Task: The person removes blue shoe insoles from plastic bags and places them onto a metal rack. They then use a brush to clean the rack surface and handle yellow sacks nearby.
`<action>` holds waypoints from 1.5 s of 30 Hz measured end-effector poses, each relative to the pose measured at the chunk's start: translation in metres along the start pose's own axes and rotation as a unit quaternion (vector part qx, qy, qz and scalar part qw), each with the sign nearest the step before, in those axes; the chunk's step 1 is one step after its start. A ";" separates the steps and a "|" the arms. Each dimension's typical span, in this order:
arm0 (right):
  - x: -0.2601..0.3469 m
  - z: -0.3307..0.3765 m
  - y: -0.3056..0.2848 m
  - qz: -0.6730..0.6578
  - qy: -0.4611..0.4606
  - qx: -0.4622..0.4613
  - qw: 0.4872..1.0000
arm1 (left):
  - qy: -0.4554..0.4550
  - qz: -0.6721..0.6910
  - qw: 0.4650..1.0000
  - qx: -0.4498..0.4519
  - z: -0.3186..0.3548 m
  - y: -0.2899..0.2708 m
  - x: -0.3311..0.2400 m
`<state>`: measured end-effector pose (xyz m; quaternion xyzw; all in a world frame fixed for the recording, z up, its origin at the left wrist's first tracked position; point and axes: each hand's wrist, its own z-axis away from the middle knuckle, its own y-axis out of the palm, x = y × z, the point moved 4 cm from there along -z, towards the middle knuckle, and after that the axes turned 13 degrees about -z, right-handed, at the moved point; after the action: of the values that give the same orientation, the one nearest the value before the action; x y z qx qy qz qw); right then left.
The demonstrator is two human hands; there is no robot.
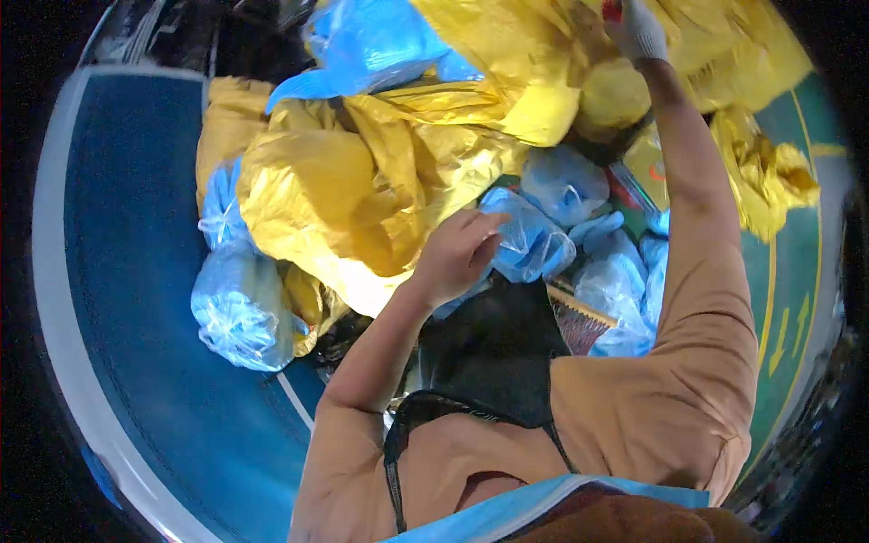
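Observation:
My bare left hand (462,256) is in the middle, beside the edge of a large crinkled yellow plastic bag (317,172) and a blue plastic bag (525,237). Its index finger points right, apart from the bent thumb, and nothing shows between them. My right arm stretches far forward. On that side my right hand (637,33) wears a white knitted glove with red at the fingers. It is next to another big yellow bag (507,41) at the top edge. The picture's edge and the angle hide what its fingers do.
A full, knotted blue bag (240,312) lies at the left on the blue floor (136,244). More blue bags (615,281) and a wooden-edged bristly thing (579,317) lie near my black apron (489,339). Another yellow bag (769,172) rests at the right by green floor (787,281).

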<state>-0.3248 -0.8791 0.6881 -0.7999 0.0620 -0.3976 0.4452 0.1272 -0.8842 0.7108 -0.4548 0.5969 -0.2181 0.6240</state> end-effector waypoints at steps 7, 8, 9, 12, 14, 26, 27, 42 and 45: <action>0.050 0.145 -0.039 -0.426 0.021 0.029 0.904 | -0.212 0.379 0.895 0.102 -0.042 0.033 -0.003; 0.068 0.177 -0.035 -0.424 0.019 0.047 0.904 | -0.243 0.491 0.825 0.137 -0.047 0.046 -0.005; 0.081 0.208 -0.029 -0.392 -0.013 0.020 0.920 | -0.277 0.589 0.741 0.164 -0.050 0.058 -0.010; 0.107 0.284 -0.011 -0.382 0.021 -0.008 0.924 | -0.320 0.696 0.606 0.216 -0.052 0.097 -0.018; 0.109 0.312 -0.012 -0.334 0.050 0.046 0.940 | -0.318 0.730 0.574 0.192 -0.048 0.112 -0.022; 0.128 0.368 -0.041 -0.142 0.004 0.135 0.980 | -0.095 0.226 0.926 0.288 -0.025 0.129 -0.051; 0.130 0.367 -0.044 -0.131 0.011 0.136 0.982 | -0.062 0.196 0.942 0.267 -0.029 0.126 -0.051; -0.042 0.354 -0.040 -0.095 0.186 0.037 0.977 | 0.122 -0.413 0.898 -0.085 -0.293 0.084 0.038; -0.104 0.347 -0.041 -0.157 0.245 0.016 0.957 | 0.108 -0.457 0.883 0.022 -0.331 0.115 0.091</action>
<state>-0.1656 -0.5782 0.5592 -0.6706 0.0360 -0.6471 0.3609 -0.1981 -1.0039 0.6074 -0.6369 0.3810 -0.5401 0.3969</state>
